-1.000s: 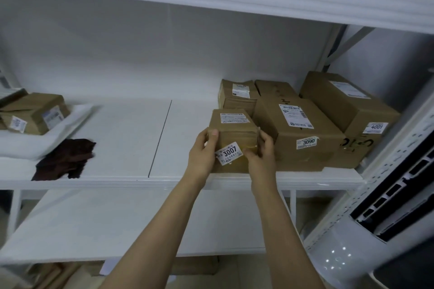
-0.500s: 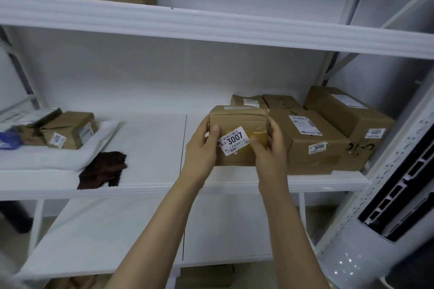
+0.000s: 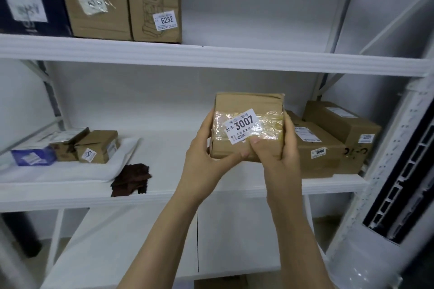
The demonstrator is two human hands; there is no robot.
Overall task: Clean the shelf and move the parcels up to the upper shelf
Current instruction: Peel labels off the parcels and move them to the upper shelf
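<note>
White shelves (image 3: 211, 58) frame hands (image 3: 204, 159) (image 3: 281, 155) gripping taped cardboard parcel (image 3: 249, 105) labelled 3007.

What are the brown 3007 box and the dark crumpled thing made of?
The brown box labelled 3007 looks like matt cardboard, dented at one corner, with shiny wrinkled clear tape across it. The dark brown crumpled rag seems soft cloth, by its limp folds.

On the middle shelf (image 3: 178, 148) in front of you lie a dark brown cloth (image 3: 130, 179), a white padded bag (image 3: 122, 157) at the left and brown parcels (image 3: 317, 145) at the right end. Your upper shelf (image 3: 234, 58) bears upright cartons (image 3: 155, 2) at its left.
</note>
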